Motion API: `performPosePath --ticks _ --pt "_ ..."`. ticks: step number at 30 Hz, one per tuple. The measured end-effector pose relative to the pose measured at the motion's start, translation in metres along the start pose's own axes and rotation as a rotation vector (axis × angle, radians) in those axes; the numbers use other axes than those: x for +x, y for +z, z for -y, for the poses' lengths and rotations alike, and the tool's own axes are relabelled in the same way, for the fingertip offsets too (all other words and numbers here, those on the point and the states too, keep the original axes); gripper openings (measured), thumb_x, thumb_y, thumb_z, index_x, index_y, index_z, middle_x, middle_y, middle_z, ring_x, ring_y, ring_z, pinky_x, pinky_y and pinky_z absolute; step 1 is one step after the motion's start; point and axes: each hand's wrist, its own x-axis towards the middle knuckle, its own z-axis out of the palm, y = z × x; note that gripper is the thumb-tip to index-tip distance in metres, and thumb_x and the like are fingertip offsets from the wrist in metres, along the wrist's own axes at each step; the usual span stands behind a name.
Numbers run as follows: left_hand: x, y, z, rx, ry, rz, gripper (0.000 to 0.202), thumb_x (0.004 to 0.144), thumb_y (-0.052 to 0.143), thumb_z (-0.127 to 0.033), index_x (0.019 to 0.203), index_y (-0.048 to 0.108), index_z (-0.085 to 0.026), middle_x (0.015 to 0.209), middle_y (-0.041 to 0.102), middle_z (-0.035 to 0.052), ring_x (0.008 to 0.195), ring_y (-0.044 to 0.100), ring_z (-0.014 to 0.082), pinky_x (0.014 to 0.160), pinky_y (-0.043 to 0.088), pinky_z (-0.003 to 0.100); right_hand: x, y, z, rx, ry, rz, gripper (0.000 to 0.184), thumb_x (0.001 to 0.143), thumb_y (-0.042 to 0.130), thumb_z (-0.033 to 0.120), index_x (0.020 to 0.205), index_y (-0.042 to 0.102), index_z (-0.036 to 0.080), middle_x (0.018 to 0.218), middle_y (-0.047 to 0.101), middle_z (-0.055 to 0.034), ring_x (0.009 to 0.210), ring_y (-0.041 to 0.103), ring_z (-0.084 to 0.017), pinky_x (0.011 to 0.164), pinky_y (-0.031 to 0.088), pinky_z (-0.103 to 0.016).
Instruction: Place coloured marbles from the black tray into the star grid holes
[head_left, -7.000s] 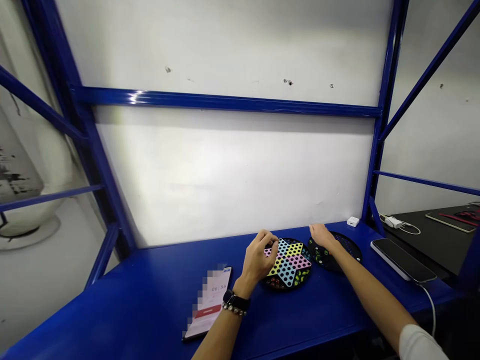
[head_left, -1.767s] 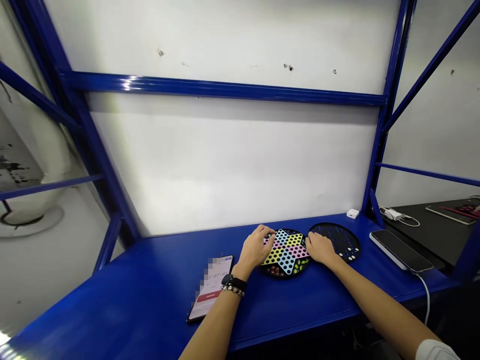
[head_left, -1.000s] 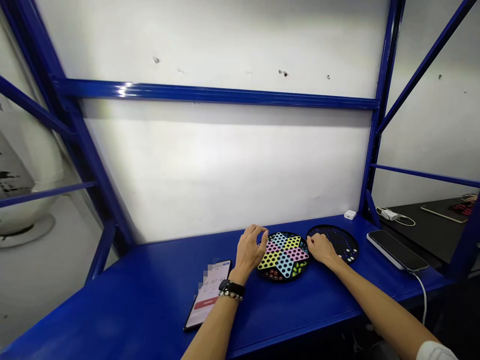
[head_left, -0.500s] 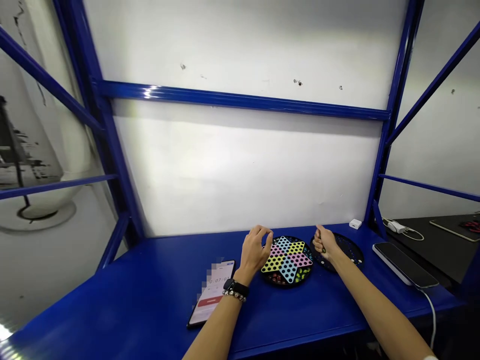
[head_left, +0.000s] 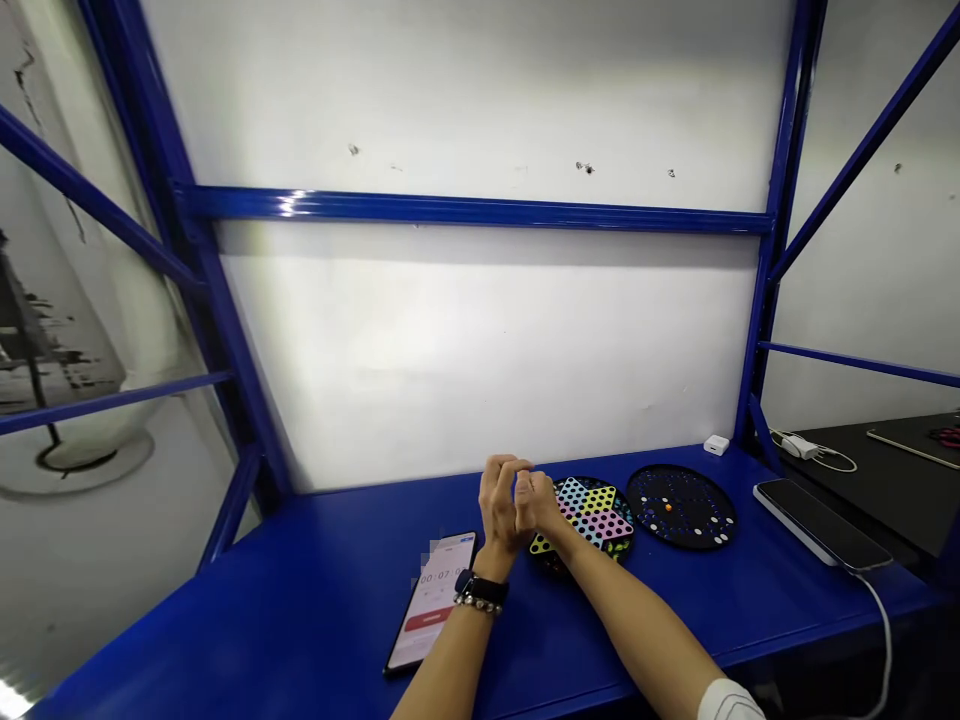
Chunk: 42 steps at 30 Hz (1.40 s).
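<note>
Blue bench sat in a blue frame, hard up against a scuffed white wall. Wall made a backstop, so everything sat forward of it within arm's reach.

Left hand: raised, fingers curled, just off the left side of the star board. Right hand: reached across the board, fingers bunched narrow against the left hand's. Probably a pass or a shared grip, but can't tell whether either held a small piece; the fingers hid whatever was between them.

Star board lay flat on its round black base, forearm over part of it, pastel holes facing up. Green pieces showed at the base's edge, outside the star; likely the base doubled as storage.

Round black tray lay just right of it, flat, low rim. One orange piece near the middle, white pieces toward the near right edge, blue specks too small to make out. Rim presumably there to stop loose bits rolling off.

Timer phone lay face up left of the board, likely so the count stayed readable. Dark phone rested on a white slab at far right, cable hanging off the near edge, clear of the arms.
</note>
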Motion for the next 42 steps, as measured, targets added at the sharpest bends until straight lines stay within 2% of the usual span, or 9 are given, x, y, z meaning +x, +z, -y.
performPosePath --ticks 8,12,17,21,28,32,36,39,42 --pt "0.000 0.000 -0.004 -0.055 0.017 0.008 0.035 0.094 0.027 -0.034 0.090 0.060 -0.023 0.093 0.056 0.0090 0.091 0.059 0.0252 0.085 0.052 0.041 -0.019 0.002 -0.011 -0.476 -0.251 0.209 0.013 0.089 0.053 0.022 0.079 0.061 0.019 0.080 0.065 -0.0045 0.071 0.053 -0.017 0.061 0.037 -0.026" --pt "0.000 -0.001 -0.004 -0.071 0.047 0.009 0.035 0.096 0.028 -0.033 0.090 0.061 -0.022 0.093 0.056 0.0087 0.089 0.059 0.0247 0.082 0.052 0.039 -0.020 0.001 -0.011 -0.573 -0.311 0.242 0.016 0.089 0.051 0.018 0.096 0.066 0.018 0.096 0.070 -0.0076 0.082 0.060 -0.021 0.067 0.043 -0.029" --pt "0.001 0.001 -0.001 -0.095 0.102 -0.043 0.036 0.097 0.030 -0.034 0.089 0.062 -0.021 0.091 0.056 0.0080 0.086 0.059 0.0247 0.078 0.051 0.039 -0.021 -0.007 -0.006 -0.798 -0.305 0.293 0.016 0.087 0.055 0.015 0.097 0.068 0.016 0.099 0.071 -0.0105 0.085 0.063 -0.023 0.075 0.045 -0.032" --pt "0.002 0.003 0.001 -0.120 0.155 -0.084 0.037 0.100 0.030 -0.035 0.090 0.061 -0.020 0.090 0.055 0.0071 0.084 0.058 0.0232 0.074 0.050 0.037 -0.024 -0.017 -0.002 -0.744 -0.241 0.291 0.014 0.089 0.055 0.018 0.090 0.069 0.018 0.094 0.071 -0.0075 0.083 0.062 -0.020 0.070 0.042 -0.028" --pt "0.003 0.001 0.001 -0.111 0.150 -0.082 0.035 0.100 0.031 -0.034 0.090 0.061 -0.020 0.089 0.056 0.0068 0.084 0.057 0.0229 0.075 0.049 0.037 -0.014 -0.040 0.003 -0.411 -0.135 0.152 0.046 0.103 0.036 0.036 0.069 0.063 0.018 0.071 0.064 -0.0024 0.067 0.055 -0.014 0.065 0.038 -0.025" --pt "0.004 0.000 -0.002 -0.078 0.077 0.059 0.031 0.100 0.034 -0.032 0.088 0.061 -0.021 0.089 0.059 0.0055 0.082 0.059 0.0215 0.074 0.049 0.035 -0.009 -0.078 0.002 -0.206 -0.107 -0.019 0.052 0.103 0.027 0.039 0.067 0.059 0.019 0.069 0.061 -0.0020 0.070 0.056 -0.016 0.070 0.041 -0.026" --pt "0.004 0.002 -0.005 -0.081 0.053 0.126 0.030 0.100 0.035 -0.032 0.087 0.061 -0.022 0.090 0.059 0.0049 0.082 0.060 0.0208 0.074 0.048 0.034 -0.025 -0.149 -0.015 -0.498 -0.013 -0.131 0.034 0.096 0.044 0.038 0.070 0.057 0.020 0.075 0.061 -0.0013 0.072 0.053 -0.015 0.065 0.035 -0.026" --pt "0.004 0.002 -0.006 -0.081 0.042 0.139 0.030 0.099 0.035 -0.031 0.087 0.060 -0.022 0.090 0.059 0.0046 0.081 0.060 0.0204 0.074 0.048 0.034 -0.047 -0.203 -0.039 -0.724 0.182 -0.063 0.007 0.085 0.058 0.026 0.080 0.059 0.020 0.085 0.065 -0.0019 0.076 0.054 -0.015 0.064 0.033 -0.024" --pt "0.003 0.002 -0.006 -0.075 0.028 0.161 0.030 0.099 0.035 -0.031 0.087 0.061 -0.022 0.091 0.060 0.0047 0.082 0.060 0.0206 0.075 0.048 0.034 -0.066 -0.235 -0.060 -0.780 0.335 0.096 0.007 0.077 0.066 0.020 0.081 0.061 0.019 0.084 0.066 -0.0024 0.073 0.055 -0.015 0.062 0.034 -0.024"
